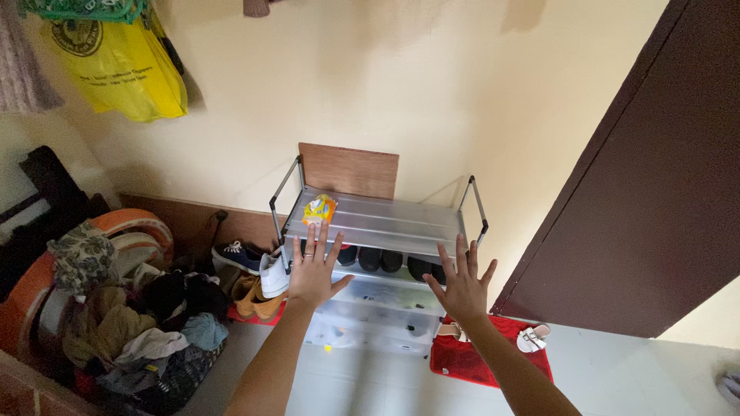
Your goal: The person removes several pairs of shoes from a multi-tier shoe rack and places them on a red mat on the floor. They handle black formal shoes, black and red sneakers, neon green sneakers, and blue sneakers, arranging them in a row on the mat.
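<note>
My left hand (312, 270) and my right hand (461, 283) are both raised in front of me, fingers spread, holding nothing. Below them stands a low metal shoe rack (401, 222) against the cream wall. My left hand hovers over its left front corner, my right over its right front edge. A small yellow and orange packet (319, 209) lies on the rack's top shelf, just beyond my left fingertips. Dark shoes (380, 260) sit on the shelf underneath, partly hidden by my hands.
A pile of clothes (139, 323) fills the left floor. A navy sneaker (236, 256) and a white shoe (273, 274) lie left of the rack. A red mat (462, 366) with white sandals (532, 337) lies at the right. A dark brown door (655, 192) stands at right. A yellow bag (123, 65) hangs on the wall.
</note>
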